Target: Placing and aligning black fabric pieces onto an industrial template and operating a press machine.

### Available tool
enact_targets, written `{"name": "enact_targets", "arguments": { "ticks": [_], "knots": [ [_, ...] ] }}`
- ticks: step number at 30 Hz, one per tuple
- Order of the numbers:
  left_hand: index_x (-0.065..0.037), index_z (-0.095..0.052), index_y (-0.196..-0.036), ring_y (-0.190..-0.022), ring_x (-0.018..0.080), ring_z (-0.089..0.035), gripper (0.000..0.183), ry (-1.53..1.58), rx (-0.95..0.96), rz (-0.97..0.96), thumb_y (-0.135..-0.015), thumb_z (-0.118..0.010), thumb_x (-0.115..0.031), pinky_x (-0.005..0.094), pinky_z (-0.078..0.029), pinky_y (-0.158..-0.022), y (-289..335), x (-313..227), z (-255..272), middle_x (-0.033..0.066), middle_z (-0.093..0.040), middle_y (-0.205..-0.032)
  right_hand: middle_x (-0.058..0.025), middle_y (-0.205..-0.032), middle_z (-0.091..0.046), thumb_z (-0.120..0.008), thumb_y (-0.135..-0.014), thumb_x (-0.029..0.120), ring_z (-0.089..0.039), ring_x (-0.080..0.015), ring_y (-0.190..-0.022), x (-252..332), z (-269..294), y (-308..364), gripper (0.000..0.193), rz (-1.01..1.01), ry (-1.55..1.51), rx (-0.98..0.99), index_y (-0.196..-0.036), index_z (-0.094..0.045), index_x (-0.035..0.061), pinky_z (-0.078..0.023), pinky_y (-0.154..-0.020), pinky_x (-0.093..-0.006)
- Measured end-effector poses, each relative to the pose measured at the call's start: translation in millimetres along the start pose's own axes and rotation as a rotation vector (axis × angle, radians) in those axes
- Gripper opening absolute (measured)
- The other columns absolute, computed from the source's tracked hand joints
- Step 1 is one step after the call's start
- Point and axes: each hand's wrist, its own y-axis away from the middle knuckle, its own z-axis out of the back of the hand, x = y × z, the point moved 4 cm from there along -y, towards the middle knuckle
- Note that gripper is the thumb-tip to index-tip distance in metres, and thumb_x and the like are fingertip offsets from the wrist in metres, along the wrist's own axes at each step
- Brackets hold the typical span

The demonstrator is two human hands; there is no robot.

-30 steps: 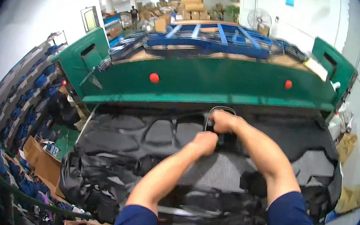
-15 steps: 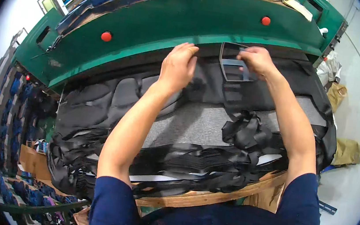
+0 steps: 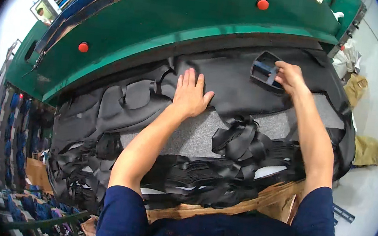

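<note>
My left hand (image 3: 190, 95) lies palm down on the black leather-like sheet (image 3: 233, 78), fingers spread and holding nothing. To its right, my right hand (image 3: 290, 78) is closed on the crossbar of a cutting die (image 3: 263, 66), a dark thin-walled frame with several sides. The die is over the far right part of the sheet; whether its lower edge touches the sheet I cannot tell. Cut-out gaps and loose strips show in the sheet left of my left hand. Nearer me is a grey speckled layer (image 3: 192, 132).
A green machine beam (image 3: 172, 18) with red buttons (image 3: 263, 4) spans the far side. Tangled black offcuts (image 3: 242, 140) and stacked black strips (image 3: 183, 171) lie nearer me, above a wooden edge (image 3: 229, 211). Bags (image 3: 368, 151) stand at the right wall.
My left hand has come down from a raised pose and spread flat on the sheet. The cutting die in my right hand has shifted right and changed its tilt. The view has shifted too.
</note>
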Motion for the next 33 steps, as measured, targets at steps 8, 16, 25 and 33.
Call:
{"name": "enact_targets", "arguments": {
  "ticks": [8, 16, 25, 33],
  "knots": [
    [0.007, -0.025, -0.153, -0.153, 0.0378, -0.015, 0.083, -0.068, 0.155, 0.053, -0.101, -0.038, -0.056, 0.0505, -0.007, -0.124, -20.4, -22.6, -9.6, 0.0277, -0.022, -0.161, -0.009, -0.085, -0.061, -0.07, -0.089, 0.011, -0.067, -0.0254, -0.071, 26.3, 54.7, -12.9, 0.019, 0.056, -0.051, -0.164, -0.095, -0.06, -0.0038, -0.049, -0.052, -0.032],
    [0.008, -0.023, -0.154, -0.152, 0.0422, -0.013, 0.085, 0.092, 0.091, 0.065, -0.1, -0.039, -0.056, 0.0514, -0.01, -0.124, -35.9, -41.7, -25.9, 0.0308, -0.018, -0.161, -0.004, -0.071, -0.049, -0.066, -0.089, 0.005, -0.058, -0.0187, -0.062, 20.7, 82.6, -15.2, 0.013, 0.101, -0.118, -0.134, -0.089, -0.058, -0.0049, -0.053, -0.055, -0.0297],
    [0.01, -0.025, -0.152, -0.152, 0.0416, -0.015, 0.09, 0.146, 0.107, 0.002, -0.098, -0.045, -0.059, 0.0512, -0.011, -0.124, -32.7, -44.0, -12.7, 0.0316, -0.019, -0.161, -0.0148, -0.09, -0.069, -0.066, -0.086, 0.007, -0.067, -0.0236, -0.08, 25.1, 116.6, -11.8, 0.031, 0.357, 0.749, -0.001, -0.115, -0.063, -0.0065, -0.054, -0.074, -0.0326],
    [0.012, -0.026, -0.151, -0.151, 0.0423, -0.016, 0.091, 0.066, 0.045, 0.018, -0.099, -0.04, -0.062, 0.049, -0.013, -0.124, -23.0, -30.6, -17.5, 0.033, -0.021, -0.159, -0.0239, -0.143, -0.051, -0.056, -0.074, -0.013, -0.052, -0.0406, -0.129, 45.9, 73.3, 23.2, 0.059, 0.828, 1.419, 0.261, -0.131, -0.06, 0.0055, -0.044, -0.109, -0.0432]
  ]
}}
